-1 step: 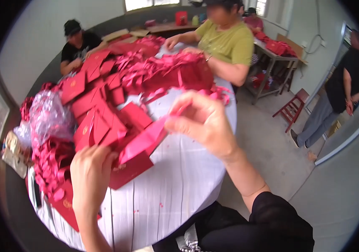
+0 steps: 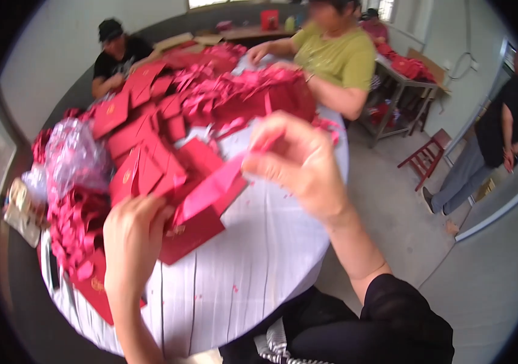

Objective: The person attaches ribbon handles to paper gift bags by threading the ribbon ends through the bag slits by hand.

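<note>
Your right hand (image 2: 295, 164) pinches one end of a pink ribbon (image 2: 212, 190) above the table (image 2: 253, 249); your left hand (image 2: 133, 233) curls at its other end, exact grip hidden. The ribbon looks light, soft, perhaps slippery: hold its ends flat. Red packets (image 2: 195, 239) lie beneath, on the table.

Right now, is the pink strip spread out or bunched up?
Spread out: the strip runs long and broad from beside the left hand to the right hand. Whether it's taut, I cannot tell.
</note>
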The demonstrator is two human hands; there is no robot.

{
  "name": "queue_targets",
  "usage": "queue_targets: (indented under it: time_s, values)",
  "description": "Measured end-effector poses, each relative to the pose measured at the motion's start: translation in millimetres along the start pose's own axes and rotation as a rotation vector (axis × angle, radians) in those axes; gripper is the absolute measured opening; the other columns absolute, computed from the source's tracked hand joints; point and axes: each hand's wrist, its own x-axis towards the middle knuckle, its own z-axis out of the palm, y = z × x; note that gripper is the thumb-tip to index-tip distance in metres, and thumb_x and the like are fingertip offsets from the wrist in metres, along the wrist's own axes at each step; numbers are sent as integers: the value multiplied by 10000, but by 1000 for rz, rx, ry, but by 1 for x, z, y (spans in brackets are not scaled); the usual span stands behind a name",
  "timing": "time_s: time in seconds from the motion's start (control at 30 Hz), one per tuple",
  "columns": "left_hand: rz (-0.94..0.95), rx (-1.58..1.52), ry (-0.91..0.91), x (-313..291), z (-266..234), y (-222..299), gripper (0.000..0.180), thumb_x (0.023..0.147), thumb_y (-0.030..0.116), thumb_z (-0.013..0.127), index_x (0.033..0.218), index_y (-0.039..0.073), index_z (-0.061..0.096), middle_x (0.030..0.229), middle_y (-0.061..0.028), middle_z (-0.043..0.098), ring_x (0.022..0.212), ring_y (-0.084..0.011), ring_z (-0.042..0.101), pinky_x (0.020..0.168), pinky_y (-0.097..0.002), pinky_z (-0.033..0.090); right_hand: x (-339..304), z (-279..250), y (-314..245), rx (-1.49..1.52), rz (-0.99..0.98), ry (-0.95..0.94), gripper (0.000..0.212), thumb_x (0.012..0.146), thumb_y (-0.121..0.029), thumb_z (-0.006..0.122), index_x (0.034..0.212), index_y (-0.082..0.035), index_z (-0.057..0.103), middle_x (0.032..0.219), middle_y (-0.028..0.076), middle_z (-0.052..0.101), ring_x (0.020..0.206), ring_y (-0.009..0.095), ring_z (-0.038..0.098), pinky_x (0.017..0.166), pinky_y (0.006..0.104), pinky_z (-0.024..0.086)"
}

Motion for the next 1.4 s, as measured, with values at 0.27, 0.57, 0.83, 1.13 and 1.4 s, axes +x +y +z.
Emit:
queue_targets:
  time_s: [0.27, 0.57, 0.83, 1.13, 1.4]
  values:
    - [-122, -459, -17, 8, 19, -45, 143, 768, 13, 608, 898, -46, 611, 784, -183, 625, 711, -310, 601, 685, -327, 469, 29, 58, 29, 476, 201, -165, 135, 943, -137, 482, 1036, -46, 443, 680, 48, 500, 547, 131, 499, 631, 341, 488]
    - [-297, -921, -178, 9, 20, -71, 138, 873, 33, 564, 983, -46, 590, 875, 14, 612, 849, -37, 545, 791, -197, 444, 4, 70, 68, 60, 432, -151, 309, 973, -281, 461, 870, -3, 549, 602, -18, 442, 485, 43, 423, 446, 183, 369]
    - [-333, -925, -160, 10, 25, -64, 184, 858, 50, 595, 1015, -44, 617, 915, -22, 645, 850, -62, 585, 809, -209, 466, 2, 71, 68, -175, 440, -173, 337, 975, -251, 456, 784, 6, 560, 533, -21, 433, 450, 38, 386, 415, 210, 328]
    - [-259, -906, -133, 10, 26, -52, 189, 842, -1, 585, 1015, -76, 604, 903, -34, 646, 852, -66, 579, 803, -215, 469, 1, 71, 68, -401, 409, -234, 347, 956, -205, 462, 660, -29, 506, 502, -46, 385, 400, 22, 360, 380, 191, 290]
    - [-253, -792, -82, 8, 28, -44, 155, 834, -19, 582, 976, -77, 605, 854, -45, 652, 811, -65, 578, 764, -214, 473, 4, 64, 66, -312, 501, -279, 359, 954, -215, 473, 642, -39, 492, 509, -48, 381, 407, 17, 327, 374, 196, 269]
